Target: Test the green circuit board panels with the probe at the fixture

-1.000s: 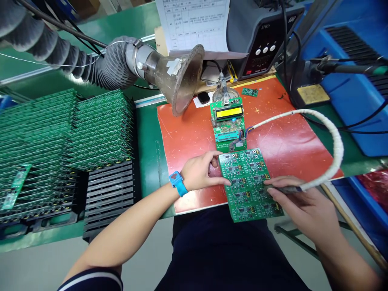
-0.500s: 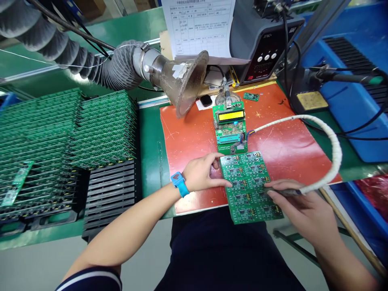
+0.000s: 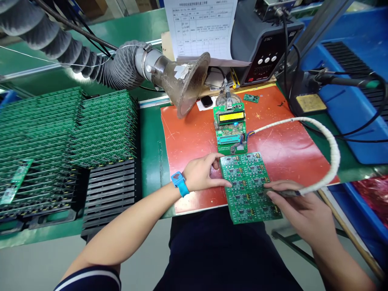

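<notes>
A green circuit board panel (image 3: 245,198), with repeated rows of small parts, lies in front of me over the table's near edge. My left hand (image 3: 203,173) grips its left side, thumb on top and fingers curled at the upper left corner. In my right hand (image 3: 303,206) is a probe (image 3: 287,192) at the end of a white wrapped cable (image 3: 330,161); its tip meets the panel's right part, though the fingers hide the exact contact. The cable runs to a green programmer board (image 3: 230,129) with a lit yellow display, just beyond the panel.
Racks of upright circuit boards (image 3: 103,125) fill the left side, beside a black slotted rack (image 3: 110,194). A fume extractor funnel (image 3: 194,85) hangs over the orange mat (image 3: 188,137). Behind stand a soldering station (image 3: 263,48) and, at right, a soldering iron (image 3: 348,79) and blue bin (image 3: 348,137).
Both hands, the panel and the probe keep almost the same place. The view has shifted very slightly.
</notes>
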`<state>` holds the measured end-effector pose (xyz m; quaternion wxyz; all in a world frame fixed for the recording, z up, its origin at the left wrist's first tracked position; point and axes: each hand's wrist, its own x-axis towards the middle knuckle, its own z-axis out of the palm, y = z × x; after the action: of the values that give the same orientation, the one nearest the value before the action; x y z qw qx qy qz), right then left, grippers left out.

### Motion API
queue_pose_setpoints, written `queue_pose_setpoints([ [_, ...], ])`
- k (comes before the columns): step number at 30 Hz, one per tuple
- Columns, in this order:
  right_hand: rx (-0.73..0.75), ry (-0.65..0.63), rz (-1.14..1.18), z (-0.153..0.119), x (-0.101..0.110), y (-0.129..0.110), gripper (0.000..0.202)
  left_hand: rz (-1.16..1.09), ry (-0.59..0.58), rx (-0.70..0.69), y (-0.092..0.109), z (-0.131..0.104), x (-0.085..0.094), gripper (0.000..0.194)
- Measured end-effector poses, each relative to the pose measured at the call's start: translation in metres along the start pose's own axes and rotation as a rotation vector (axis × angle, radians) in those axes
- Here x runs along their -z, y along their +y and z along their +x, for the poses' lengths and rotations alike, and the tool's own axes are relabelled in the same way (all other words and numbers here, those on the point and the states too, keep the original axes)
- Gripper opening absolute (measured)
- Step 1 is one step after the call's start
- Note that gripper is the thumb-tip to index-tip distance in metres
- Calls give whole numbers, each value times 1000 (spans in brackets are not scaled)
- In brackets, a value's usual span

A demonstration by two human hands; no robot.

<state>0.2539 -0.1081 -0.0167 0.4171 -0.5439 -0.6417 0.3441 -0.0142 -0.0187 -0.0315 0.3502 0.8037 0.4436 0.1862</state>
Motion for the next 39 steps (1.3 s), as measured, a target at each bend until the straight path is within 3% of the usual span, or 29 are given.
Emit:
queue_pose_setpoints([
  [10,-61,65,49,0,-4,-9,11,92,63,-76,1,-3,2,89],
  [15,-139,110,101,-3,-4,-14,14,114,102,-251,0,-2,1,85],
  [22,-95,141,139,-17,-3,-16,15,199,37,-474,-2,0,1,86],
  [39,30,77,56,-22,-1,-11,20,208,19,-471,-2,-1,-2,87],
])
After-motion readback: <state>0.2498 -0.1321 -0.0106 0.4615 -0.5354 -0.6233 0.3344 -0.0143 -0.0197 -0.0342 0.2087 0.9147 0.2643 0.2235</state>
